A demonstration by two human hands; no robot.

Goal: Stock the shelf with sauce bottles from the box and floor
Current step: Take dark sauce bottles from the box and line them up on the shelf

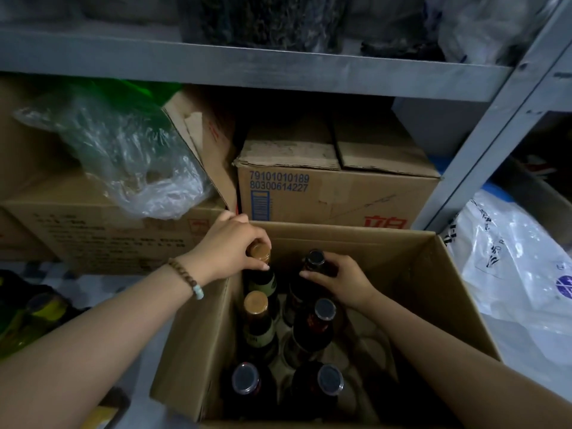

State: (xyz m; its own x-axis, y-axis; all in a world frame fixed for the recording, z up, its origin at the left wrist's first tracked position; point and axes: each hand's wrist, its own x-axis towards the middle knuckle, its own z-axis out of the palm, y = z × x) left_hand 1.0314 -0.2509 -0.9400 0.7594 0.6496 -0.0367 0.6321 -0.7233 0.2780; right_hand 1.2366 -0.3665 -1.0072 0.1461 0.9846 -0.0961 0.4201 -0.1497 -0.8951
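Head view: left hand [230, 250] grips a gold-capped bottle [259, 252], right hand [342, 281] a dark-capped bottle [315, 258], both standing in the open box [458, 292]. Four more wait nearer the wrists. Next, likely: lift straight up toward the shelf [247, 69].

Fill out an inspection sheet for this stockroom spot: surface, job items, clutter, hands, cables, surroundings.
Surface: pale floor, partly covered.
Job items: open cardboard box holds six upright bottles in two columns; two gold-capped bottles, four dark-capped bottles.
Clutter: clear plastic bag on a carton; white printed bag at right; green-yellow items at left.
Hands: left hand grips the far gold cap; right hand grips the far dark-capped bottle's neck.
Cables: nothing seen.
Surroundings: grey metal shelf above; closed numbered carton behind the box.
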